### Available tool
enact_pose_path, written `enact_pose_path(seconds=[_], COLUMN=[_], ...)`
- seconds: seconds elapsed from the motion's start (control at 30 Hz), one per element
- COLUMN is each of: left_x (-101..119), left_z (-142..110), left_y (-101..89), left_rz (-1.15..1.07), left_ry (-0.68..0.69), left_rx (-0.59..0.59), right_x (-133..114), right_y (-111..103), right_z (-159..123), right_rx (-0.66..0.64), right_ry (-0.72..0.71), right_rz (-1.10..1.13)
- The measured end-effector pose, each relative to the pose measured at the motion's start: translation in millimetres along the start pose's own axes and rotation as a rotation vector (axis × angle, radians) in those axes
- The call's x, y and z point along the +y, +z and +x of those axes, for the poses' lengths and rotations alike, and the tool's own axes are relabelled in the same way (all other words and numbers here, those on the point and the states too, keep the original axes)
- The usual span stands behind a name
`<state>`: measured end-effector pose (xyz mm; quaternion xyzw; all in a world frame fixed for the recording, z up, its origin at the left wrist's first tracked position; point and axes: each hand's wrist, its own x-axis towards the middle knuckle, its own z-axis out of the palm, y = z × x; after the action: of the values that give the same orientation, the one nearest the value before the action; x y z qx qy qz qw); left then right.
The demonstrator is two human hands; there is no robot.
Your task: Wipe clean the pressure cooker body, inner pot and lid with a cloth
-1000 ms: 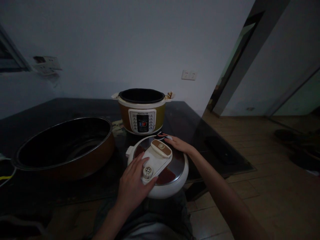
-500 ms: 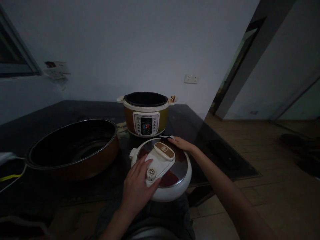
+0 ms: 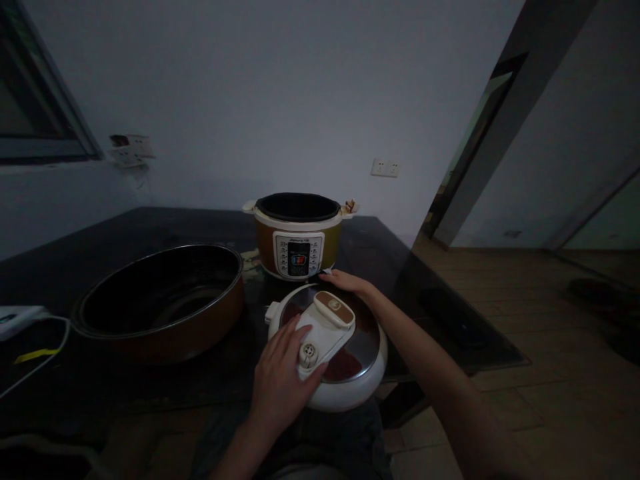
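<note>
A round white cooker lid (image 3: 350,390) with a shiny brown top and a white-and-brown handle rests at the near edge of the dark table (image 3: 125,227). My left hand (image 3: 283,383) grips the near end of the lid's handle, fingers curled round it. My right hand (image 3: 347,283) lies with fingers stretched flat on the lid's far rim. Behind the lid stands the open gold-and-white pressure cooker base (image 3: 299,237), its control panel facing me.
A wide dark pan (image 3: 163,303) with a brown outer wall sits left of the lid. A white device with a cable (image 3: 17,319) lies at the far left. Wall sockets (image 3: 385,168) are behind the cooker. Wooden floor and a doorway lie to the right.
The view has shifted, so everything sits slightly further right and lower. Both hands keep their places on the lid.
</note>
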<state>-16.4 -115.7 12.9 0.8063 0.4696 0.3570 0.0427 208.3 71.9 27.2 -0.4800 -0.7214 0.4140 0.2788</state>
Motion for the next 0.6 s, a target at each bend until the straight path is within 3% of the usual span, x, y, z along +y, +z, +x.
enact_pose_path(seconds=[0.17, 0.33, 0.47, 0.57, 0.6], left_x=[0, -1, -1, -2, -2], left_z=[-1, -2, -3, -2, -2], left_y=[1.9, 3.4, 3.8, 4.1, 4.1], left_rz=[0.024, 0.032, 0.040, 0.046, 0.046], left_ry=[-0.006, 0.008, 0.013, 0.017, 0.021], left_rx=[0.014, 0.028, 0.029, 0.030, 0.030], right_x=[7, 18, 18, 8, 3], right_y=[-20, -14, 27, 77, 95], right_z=[-33, -105, -170, -206, -214], right_rx=[0.119, 0.373, 0.580, 0.732, 0.855], right_ry=[0.044, 0.102, 0.163, 0.210, 0.211], right_rz=[0.053, 0.056, 0.023, -0.010, -0.038])
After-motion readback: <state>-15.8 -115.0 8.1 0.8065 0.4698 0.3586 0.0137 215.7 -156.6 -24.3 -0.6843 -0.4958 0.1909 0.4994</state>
